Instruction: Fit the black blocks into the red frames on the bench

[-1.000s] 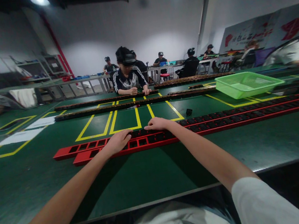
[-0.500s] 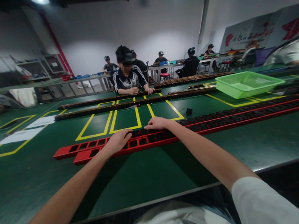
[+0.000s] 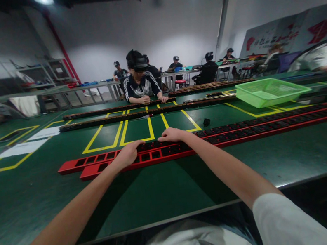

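Reaching across the near red strip (image 3: 87, 175), both hands come down at the far red strip (image 3: 65, 167), fingertips a short gap from each other. The left hand (image 3: 130, 153) has its index finger stretched out toward the far strip; the right hand (image 3: 170, 135) bends its fingers down onto or just above the same strip. I cannot tell whether either one pinches anything, since the thumbs and undersides are mostly hidden.

The two strips lie flat on the green table (image 3: 169, 192), side by side, directly in front of the person. Square openings (image 3: 156, 154) show toward their left ends, and black pieces (image 3: 228, 135) fill the rows farther right. A loose black piece (image 3: 206, 122) sits on the table just beyond the far strip, and a green basket (image 3: 268, 102) stands farther back on the right.

Each strip looks stiff but slim, probably light plastic, and its length could let it flex or swing if lifted from one end. The solid side rails seem the surest hold, with the hands well apart. The black pieces look small, light and hard, best gripped by opposite edges with fingertips.
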Tool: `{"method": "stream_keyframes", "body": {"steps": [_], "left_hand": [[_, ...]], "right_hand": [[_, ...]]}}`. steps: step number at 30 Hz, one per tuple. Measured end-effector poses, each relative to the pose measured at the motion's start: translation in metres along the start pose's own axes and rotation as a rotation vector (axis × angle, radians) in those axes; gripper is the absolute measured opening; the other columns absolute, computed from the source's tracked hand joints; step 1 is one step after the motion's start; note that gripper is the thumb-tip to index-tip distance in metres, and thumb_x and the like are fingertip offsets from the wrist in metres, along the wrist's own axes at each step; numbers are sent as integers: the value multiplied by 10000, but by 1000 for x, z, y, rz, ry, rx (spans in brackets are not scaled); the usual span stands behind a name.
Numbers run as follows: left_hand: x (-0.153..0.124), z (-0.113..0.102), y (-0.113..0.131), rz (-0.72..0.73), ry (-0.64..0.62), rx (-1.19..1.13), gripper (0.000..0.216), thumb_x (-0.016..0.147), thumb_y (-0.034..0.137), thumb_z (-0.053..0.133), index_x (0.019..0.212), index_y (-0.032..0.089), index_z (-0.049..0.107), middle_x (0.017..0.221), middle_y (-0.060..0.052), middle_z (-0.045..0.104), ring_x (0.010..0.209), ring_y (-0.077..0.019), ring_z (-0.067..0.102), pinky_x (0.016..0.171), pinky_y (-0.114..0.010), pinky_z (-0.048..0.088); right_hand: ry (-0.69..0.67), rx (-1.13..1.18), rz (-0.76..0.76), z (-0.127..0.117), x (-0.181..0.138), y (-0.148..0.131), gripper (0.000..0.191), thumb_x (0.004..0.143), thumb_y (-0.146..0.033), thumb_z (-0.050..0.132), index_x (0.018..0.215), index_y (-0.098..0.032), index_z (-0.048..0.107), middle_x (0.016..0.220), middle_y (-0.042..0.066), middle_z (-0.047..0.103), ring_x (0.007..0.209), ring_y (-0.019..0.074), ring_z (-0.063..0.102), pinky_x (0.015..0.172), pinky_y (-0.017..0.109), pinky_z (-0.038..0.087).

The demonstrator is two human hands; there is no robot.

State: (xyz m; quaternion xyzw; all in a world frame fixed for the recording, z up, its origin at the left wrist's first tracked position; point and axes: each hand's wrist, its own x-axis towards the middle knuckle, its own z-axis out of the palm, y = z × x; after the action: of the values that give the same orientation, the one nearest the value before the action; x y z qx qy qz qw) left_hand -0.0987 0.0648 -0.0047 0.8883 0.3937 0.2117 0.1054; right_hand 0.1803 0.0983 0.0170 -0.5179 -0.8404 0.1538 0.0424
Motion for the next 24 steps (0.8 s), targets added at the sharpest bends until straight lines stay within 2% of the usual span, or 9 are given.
{"method": "stream_keyframes", "body": {"steps": [5,9,13,24], "left_hand": [[1,2,-4,-13,-12,13,530,853,48,333,1286,144,622,1327,-89,648,1216,-217,605,1077,-347,452],[1,1,-2,-3,-14,3,436,960,181,321,1266,140,628,1300,-103,661,1180,-230,622,1048,-359,470],[1,-1,4,-26,-16,26,404,991,302,358,1246,148,631,1243,-110,682,1127,-255,637,1007,-399,489],[0,1,3,-1,-11,65,400,994,303,356,1245,147,625,1232,-120,678,1124,-261,637,1008,-410,491]], "right_hand": [[10,-1,-3,0,0,1,606,885,-723,461,787,-175,701,819,67,684,667,161,563,580,271,315],[6,1,-7,0,0,1,601,887,-715,463,787,-172,699,808,64,679,663,160,558,576,271,312],[15,-17,-8,1,1,1,618,887,-724,448,765,-173,699,782,62,674,651,160,551,578,275,310],[16,-23,-16,2,2,1,608,899,-704,449,779,-169,710,815,75,687,669,165,561,584,275,319]]}}
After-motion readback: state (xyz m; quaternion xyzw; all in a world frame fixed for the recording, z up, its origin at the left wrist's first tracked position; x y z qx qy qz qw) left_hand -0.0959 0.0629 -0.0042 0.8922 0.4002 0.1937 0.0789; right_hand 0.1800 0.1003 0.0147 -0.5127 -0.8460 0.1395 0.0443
